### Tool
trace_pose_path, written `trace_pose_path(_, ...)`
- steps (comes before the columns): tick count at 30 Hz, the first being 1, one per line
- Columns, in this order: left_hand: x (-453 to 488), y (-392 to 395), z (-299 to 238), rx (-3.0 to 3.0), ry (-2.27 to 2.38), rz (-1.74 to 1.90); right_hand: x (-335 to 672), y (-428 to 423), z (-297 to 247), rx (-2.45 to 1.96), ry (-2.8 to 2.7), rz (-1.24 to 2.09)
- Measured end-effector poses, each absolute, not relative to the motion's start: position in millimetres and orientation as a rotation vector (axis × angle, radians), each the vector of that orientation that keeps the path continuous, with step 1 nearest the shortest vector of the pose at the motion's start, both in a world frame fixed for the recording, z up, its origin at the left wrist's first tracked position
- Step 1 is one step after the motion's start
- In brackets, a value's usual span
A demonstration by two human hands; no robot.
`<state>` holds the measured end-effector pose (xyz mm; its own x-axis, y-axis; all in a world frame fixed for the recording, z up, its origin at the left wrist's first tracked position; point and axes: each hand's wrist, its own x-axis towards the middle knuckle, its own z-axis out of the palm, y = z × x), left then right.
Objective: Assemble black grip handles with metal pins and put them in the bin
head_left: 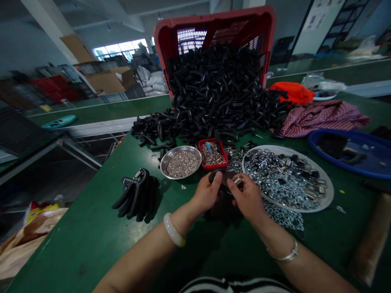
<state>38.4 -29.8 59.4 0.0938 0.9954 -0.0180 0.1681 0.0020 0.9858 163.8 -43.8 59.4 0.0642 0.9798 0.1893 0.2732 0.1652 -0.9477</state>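
My left hand (pixel 206 191) is closed around a curved black plastic handle (pixel 213 175). My right hand (pixel 248 196) meets it from the other side, with a coiled metal spring (pixel 238 180) between its thumb and fingers. The fingers cover much of where spring and handle come together. Both hands are over a dark block (pixel 222 208) on the green table. On the left lies a row of similar black handles (pixel 137 197) with metal springs at their top ends. Just beyond my hands are a metal bowl of small rivet-like parts (pixel 182 163) and a red tray of metal pins (pixel 212 156).
A tipped red crate (pixel 215 20) spills a heap of black handles (pixel 214 93) over the table. To the right stand a white tray (pixel 328 191) of springs and rings, a blue basin (pixel 372 165), a checked cloth (pixel 326 117) and a wooden-handled tool (pixel 371 240).
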Motion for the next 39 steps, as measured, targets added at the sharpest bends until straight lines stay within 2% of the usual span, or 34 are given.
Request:
trace_pose_path(2, 39.1, -31.1, 55.4, 1.372, 1.266, 1.044, 164.7, -41.2, 57.7, -1.310, -1.403, 0.968)
trace_pose_path(6, 36.9, -31.1, 56.5, 1.450, 1.264, 1.029, 167.6, -36.1, 59.8, -1.304, -1.648, 0.701)
trace_pose_path(9, 34.4, -28.4, 63.0, 1.498, 1.243, 0.942, 171.5, -31.3, 61.0, -1.282, -1.857, 0.630)
trace_pose_path(13, 35.5, -22.3, 65.5, 1.330, 1.240, 0.840, 179.5, -22.1, 58.0, -1.259, -2.053, 0.712)
trace_pose_path(20, 39.2, -13.1, 60.3, 1.440, 1.197, 1.011, 187.8, -10.1, 60.2, -1.174, -2.202, 0.901)
trace_pose_path(26, 39.3, -10.1, 61.1, 1.440, 1.196, 1.059, 181.4, -12.6, 65.9, -1.578, -2.197, 0.663)
trace_pose_path(31, 41.0, -10.9, 61.7, 1.319, 1.122, 1.065, 177.6, -21.1, 71.1, -1.609, -2.195, 0.501)
trace_pose_path(36, 42.7, -15.8, 59.8, 1.309, 1.134, 1.087, 177.3, -24.7, 78.2, -1.597, -2.262, 0.691)
trace_pose_path(39, 42.9, -17.1, 56.7, 1.305, 1.158, 1.095, 178.0, -24.9, 80.3, -1.577, -2.272, 0.691)
